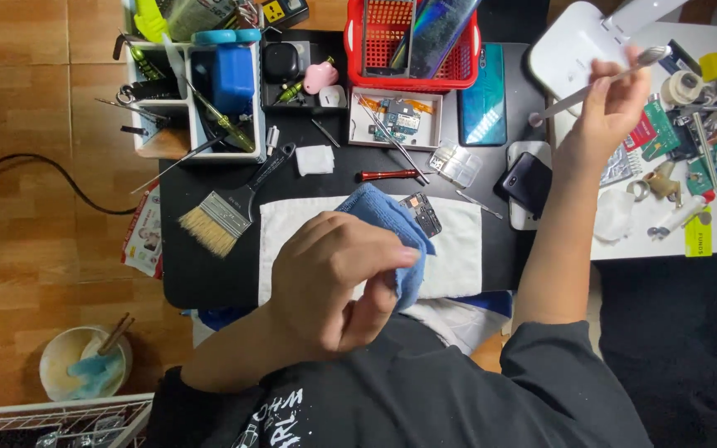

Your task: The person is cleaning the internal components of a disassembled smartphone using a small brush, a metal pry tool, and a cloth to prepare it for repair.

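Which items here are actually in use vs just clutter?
In use:
left hand holding blue cloth
right hand holding metal tool
small black part on white towel

Lying about:
paintbrush
red basket
red screwdriver
phone

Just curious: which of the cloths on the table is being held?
The blue cloth, gripped in the left hand; the white towel and small white pad lie flat, untouched.

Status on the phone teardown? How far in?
Done: the small dark phone board lies stripped out on the white towel; more parts sit in the shallow white tray. In hand: left hand grips a blue cloth; right hand holds a slim metal tool. Left: reassembly, since parts lie loose.
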